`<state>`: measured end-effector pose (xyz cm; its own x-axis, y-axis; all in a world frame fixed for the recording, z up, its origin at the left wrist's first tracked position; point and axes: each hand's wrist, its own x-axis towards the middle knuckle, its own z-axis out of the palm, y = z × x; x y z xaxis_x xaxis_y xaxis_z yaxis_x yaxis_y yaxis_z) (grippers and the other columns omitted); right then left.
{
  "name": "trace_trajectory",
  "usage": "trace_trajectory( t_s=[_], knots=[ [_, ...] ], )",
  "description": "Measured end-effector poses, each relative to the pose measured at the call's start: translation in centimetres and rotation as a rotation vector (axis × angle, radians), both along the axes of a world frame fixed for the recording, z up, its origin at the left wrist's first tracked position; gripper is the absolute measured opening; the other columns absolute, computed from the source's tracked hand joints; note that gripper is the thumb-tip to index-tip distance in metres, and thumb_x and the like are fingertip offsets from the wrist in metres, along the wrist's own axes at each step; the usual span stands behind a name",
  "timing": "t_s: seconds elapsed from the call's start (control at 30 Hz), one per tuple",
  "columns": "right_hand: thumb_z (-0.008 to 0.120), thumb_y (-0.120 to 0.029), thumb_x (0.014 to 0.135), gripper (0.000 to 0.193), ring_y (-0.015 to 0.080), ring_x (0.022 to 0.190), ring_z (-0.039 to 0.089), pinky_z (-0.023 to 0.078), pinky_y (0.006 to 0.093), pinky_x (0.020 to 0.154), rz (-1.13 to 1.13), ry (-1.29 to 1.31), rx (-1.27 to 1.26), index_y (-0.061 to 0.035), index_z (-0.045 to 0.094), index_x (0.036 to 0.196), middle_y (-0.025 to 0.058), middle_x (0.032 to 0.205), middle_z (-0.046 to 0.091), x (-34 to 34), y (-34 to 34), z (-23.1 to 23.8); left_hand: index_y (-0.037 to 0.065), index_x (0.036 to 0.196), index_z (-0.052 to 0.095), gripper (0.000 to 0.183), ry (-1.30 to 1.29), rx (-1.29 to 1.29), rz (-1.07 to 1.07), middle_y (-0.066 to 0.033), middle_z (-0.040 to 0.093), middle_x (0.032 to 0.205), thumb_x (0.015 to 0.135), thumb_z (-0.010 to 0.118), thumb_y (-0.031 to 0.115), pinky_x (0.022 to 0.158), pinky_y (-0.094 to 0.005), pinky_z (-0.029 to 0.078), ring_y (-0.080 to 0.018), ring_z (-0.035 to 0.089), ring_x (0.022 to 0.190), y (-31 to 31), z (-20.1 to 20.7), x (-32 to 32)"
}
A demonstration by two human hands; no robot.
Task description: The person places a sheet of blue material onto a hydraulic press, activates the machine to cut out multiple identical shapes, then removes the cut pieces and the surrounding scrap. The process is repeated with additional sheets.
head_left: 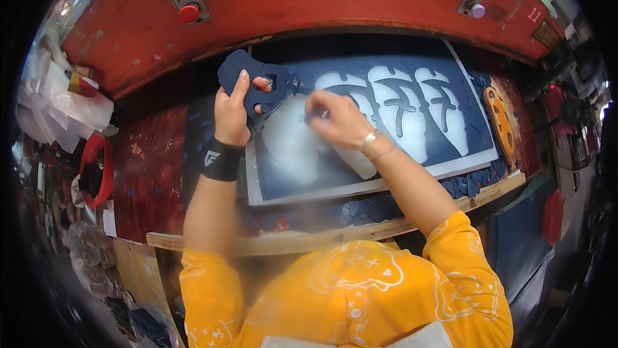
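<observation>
With fingers bent around its right side and through an opening, and thumb pressed flat on top, grips a navy cut-out piece in the left hand, left of the upper centre of the frame. Curls the fingers of the right hand inward near the piece's ragged right end; cannot tell, through the blur, whether pinching a strip or closing on nothing. Lies, as a piece, up and to the left of those right fingertips, just beside them, with long axis seeming to slope from upper left down toward the right; sits nearer the left hand, being held there. Shows below, across the centre, a navy sheet with whitish shaped openings, laid over a pale board. Has an orange openwork plate at the right of the frame, and navy scraps along the board's lower edge. Includes, for containers, a clear plastic bag at lower left, with contents too distorted to name, and crumpled white plastic at upper left, with any filling hidden.
</observation>
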<state>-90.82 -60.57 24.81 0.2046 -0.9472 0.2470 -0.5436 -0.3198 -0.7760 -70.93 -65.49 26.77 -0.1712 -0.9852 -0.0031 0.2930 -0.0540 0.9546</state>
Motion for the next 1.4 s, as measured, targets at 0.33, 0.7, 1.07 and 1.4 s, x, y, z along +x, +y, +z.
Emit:
trace_trajectory(
  t_s=[0.33,0.7,1.07,1.4],
  knots=[
    [0.058,-0.027,0.085,0.026,0.0362,0.069,0.062,0.049,0.0449,0.064,-0.135,0.213,-0.186,-0.0054,0.060,0.070,0.0141,0.071,0.064,2.7,0.0,-0.5,0.003,0.096,0.058,0.026,-0.012,-0.128,0.041,-0.0068,0.064,0.086,0.099,0.051,0.028,0.063,-0.0229,0.048,-0.0143,0.059,0.072,-2.2,0.8,0.9],
    [0.060,-0.018,0.080,0.014,0.0353,0.064,0.058,0.043,0.0451,0.069,-0.055,0.246,-0.239,-0.0060,0.060,0.072,0.0128,0.065,0.060,-1.2,3.4,-4.5,-0.007,0.115,0.056,0.027,0.061,-0.433,-0.126,-0.0165,0.064,0.106,0.097,0.053,0.013,0.077,-0.0303,0.058,-0.0212,0.067,0.081,-5.5,15.2,14.6],
    [0.067,-0.010,0.080,0.016,0.0211,0.069,0.060,0.048,0.0320,0.065,-0.124,0.048,-0.031,-0.0033,0.063,0.094,0.0108,0.076,0.062,-6.1,5.3,-2.0,0.005,0.131,0.050,0.039,-1.142,-0.181,0.331,0.0012,0.060,0.093,0.095,0.054,0.021,0.080,-0.0264,0.047,-0.0107,0.056,0.086,0.5,13.3,24.0],
    [0.063,-0.013,0.087,0.042,0.0291,0.109,0.055,0.043,0.0363,0.094,-0.689,0.591,0.009,0.0019,0.052,0.124,0.0178,0.120,0.055,-31.4,16.6,-3.8,0.008,0.132,0.050,0.056,-1.097,-0.184,0.159,-0.0120,0.057,0.100,0.081,0.071,0.016,0.074,-0.0289,0.052,-0.0202,0.060,0.087,16.5,-4.2,9.6]
  ],
)
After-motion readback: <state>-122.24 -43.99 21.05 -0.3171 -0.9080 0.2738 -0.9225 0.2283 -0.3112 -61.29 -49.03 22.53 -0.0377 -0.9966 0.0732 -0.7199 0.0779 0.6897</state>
